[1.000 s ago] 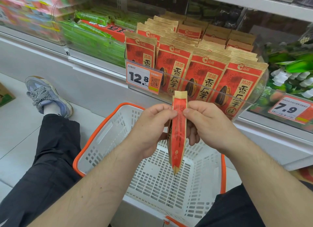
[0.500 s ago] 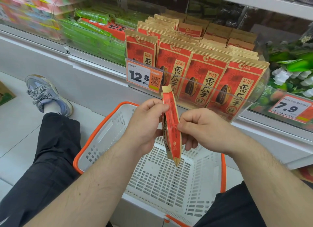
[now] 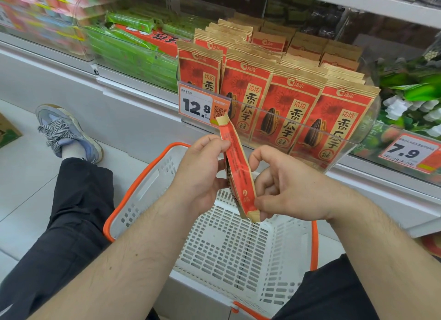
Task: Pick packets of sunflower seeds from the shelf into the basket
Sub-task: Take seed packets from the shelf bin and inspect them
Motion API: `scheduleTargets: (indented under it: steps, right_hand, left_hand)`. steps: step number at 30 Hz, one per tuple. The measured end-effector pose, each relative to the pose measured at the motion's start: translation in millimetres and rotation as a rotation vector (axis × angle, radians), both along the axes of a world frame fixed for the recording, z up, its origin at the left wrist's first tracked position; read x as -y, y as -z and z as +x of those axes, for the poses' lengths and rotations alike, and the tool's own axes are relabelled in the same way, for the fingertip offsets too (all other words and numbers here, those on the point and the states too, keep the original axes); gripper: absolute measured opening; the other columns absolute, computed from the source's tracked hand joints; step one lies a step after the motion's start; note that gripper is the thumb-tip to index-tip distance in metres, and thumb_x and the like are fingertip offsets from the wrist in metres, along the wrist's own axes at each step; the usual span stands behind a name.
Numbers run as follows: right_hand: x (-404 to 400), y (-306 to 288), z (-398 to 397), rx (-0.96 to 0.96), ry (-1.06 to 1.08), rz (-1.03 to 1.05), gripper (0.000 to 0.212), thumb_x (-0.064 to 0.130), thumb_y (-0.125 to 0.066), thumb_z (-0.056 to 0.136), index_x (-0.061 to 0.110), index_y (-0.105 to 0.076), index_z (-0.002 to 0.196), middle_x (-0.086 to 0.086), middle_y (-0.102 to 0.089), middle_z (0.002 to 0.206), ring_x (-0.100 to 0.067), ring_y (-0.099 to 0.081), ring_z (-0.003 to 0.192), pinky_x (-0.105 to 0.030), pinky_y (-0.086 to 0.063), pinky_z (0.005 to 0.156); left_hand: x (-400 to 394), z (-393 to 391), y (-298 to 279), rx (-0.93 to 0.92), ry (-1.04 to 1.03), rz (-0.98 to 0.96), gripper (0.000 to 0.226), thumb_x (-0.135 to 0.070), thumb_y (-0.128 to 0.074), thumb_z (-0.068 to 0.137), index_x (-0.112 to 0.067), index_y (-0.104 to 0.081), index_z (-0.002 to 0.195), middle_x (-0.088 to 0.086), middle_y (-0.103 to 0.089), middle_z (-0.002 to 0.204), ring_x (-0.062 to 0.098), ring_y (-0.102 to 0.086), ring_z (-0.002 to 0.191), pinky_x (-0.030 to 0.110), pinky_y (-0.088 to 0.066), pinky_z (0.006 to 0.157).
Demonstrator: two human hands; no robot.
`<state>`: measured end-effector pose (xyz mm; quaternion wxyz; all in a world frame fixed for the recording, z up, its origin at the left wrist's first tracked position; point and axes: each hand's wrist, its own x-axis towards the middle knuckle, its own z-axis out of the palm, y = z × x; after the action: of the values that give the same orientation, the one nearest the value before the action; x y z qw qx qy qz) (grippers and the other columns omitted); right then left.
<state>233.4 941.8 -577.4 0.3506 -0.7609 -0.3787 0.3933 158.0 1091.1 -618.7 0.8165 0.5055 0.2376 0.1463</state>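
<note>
Seed packet (image 3: 238, 169) tilted above basket (image 3: 148, 191), left hand (image 3: 202, 174) grip pinching top; right hand (image 3: 288, 188) grip pinching bottom

A shop aisle, seen from a low spot near the floor. A white retail shelf (image 3: 148, 90) carries rows of identical red sunflower seed packets (image 3: 281, 105) standing behind a clear plastic front rail (image 3: 310, 129). Printed price tags clip to the shelf edge, one reading 12.8 (image 3: 195, 105) and another reading 7.9 (image 3: 405, 152). Green wrapped snacks (image 3: 133, 47) fill the next section. A white plastic shopping basket (image 3: 152, 183) with an orange rim sits on the pale tiled floor (image 3: 23, 176)
</note>
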Motion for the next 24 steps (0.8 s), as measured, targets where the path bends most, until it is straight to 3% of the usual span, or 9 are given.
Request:
scheduleTargets:
  steps: [3, 5, 7, 10, 13, 16, 20, 24]
  right_hand:
    - [-0.9, 3.7, 1.2, -0.010, 0.042, 0.056, 0.044, -0.007, -0.073, 0.081, 0.018, -0.045, 0.105, -0.011, -0.068, 0.073, -0.024, -0.065, 0.063, -0.032, -0.053, 0.061]
    - [-2.0, 7.6, 3.7, 0.036, 0.130, 0.135, 0.044, 0.014, -0.082, 0.071, 0.019, -0.051, 0.101, -0.006, -0.060, 0.077, -0.022, -0.054, 0.065, -0.036, -0.047, 0.063]
    - [-2.8, 9.4, 7.1, 0.034, 0.219, 0.220, 0.041, 0.029, -0.079, 0.066, 0.018, -0.054, 0.096, 0.000, -0.054, 0.078, -0.019, -0.048, 0.067, -0.036, -0.043, 0.063]
    - [-3.9, 10.6, 10.5, -0.064, 0.259, 0.338, 0.023, 0.025, -0.068, 0.076, 0.011, -0.054, 0.087, 0.002, -0.055, 0.064, -0.016, -0.051, 0.057, -0.031, -0.044, 0.059]
    - [-4.8, 13.2, 9.0, -0.099, 0.212, 0.400, 0.015, 0.021, -0.062, 0.083, 0.009, -0.053, 0.083, -0.003, -0.056, 0.065, -0.014, -0.051, 0.056, -0.026, -0.046, 0.056]
    - [-3.0, 14.2, 9.6, -0.115, 0.155, 0.418, 0.014, 0.016, -0.064, 0.083, 0.008, -0.053, 0.086, -0.009, -0.056, 0.070, -0.014, -0.053, 0.060, -0.024, -0.046, 0.057]
    - [0.0, 15.3, 13.0, -0.121, 0.087, 0.399, 0.020, 0.009, -0.070, 0.076, 0.005, -0.054, 0.088, -0.006, -0.054, 0.070, -0.015, -0.052, 0.064, -0.025, -0.048, 0.063]
    - [-0.6, 17.6, 11.6, -0.076, 0.030, 0.334, 0.022, 0.006, -0.074, 0.071, 0.006, -0.056, 0.083, -0.016, -0.054, 0.075, -0.026, -0.052, 0.070, -0.036, -0.048, 0.067]
  left_hand:
    - [-0.7, 0.3, 0.5, 0.011, 0.000, -0.012, 0.016, -0.017, -0.049, 0.099, -0.016, -0.051, 0.083, 0.001, -0.058, 0.065, 0.022, -0.058, 0.070, 0.039, -0.049, 0.060]
    - [-0.7, 0.0, 0.0, 0.033, 0.015, -0.025, 0.017, -0.015, -0.049, 0.098, -0.016, -0.052, 0.081, 0.009, -0.058, 0.075, 0.022, -0.057, 0.070, 0.039, -0.050, 0.058]
    - [0.4, -0.1, -0.6, 0.070, 0.041, -0.038, 0.018, -0.014, -0.049, 0.098, -0.016, -0.052, 0.081, 0.015, -0.056, 0.085, 0.021, -0.058, 0.070, 0.037, -0.051, 0.056]
    - [2.5, -0.6, -0.6, 0.148, 0.095, -0.058, 0.019, -0.013, -0.050, 0.098, -0.015, -0.053, 0.079, 0.017, -0.058, 0.086, 0.019, -0.061, 0.069, 0.038, -0.052, 0.058]
    - [3.5, -1.6, 4.2, 0.233, 0.160, -0.048, 0.010, -0.017, -0.062, 0.090, -0.012, -0.056, 0.085, 0.011, -0.064, 0.078, 0.024, -0.063, 0.071, 0.048, -0.054, 0.066]
    - [-1.8, -2.5, 14.4, 0.321, 0.243, -0.050, 0.038, -0.028, -0.085, 0.071, -0.008, -0.059, 0.089, 0.016, -0.067, 0.084, 0.035, -0.065, 0.074, 0.057, -0.056, 0.070]
    - [-5.7, -5.4, 19.5, 0.359, 0.344, -0.046, 0.064, -0.037, -0.094, 0.050, -0.005, -0.053, 0.086, 0.009, -0.071, 0.080, 0.026, -0.069, 0.066, 0.035, -0.057, 0.060]
    - [-3.2, -7.6, 19.7, 0.368, 0.384, 0.069, 0.067, -0.036, -0.095, 0.044, -0.009, -0.043, 0.077, -0.008, -0.069, 0.077, 0.008, -0.065, 0.070, 0.021, -0.053, 0.062]
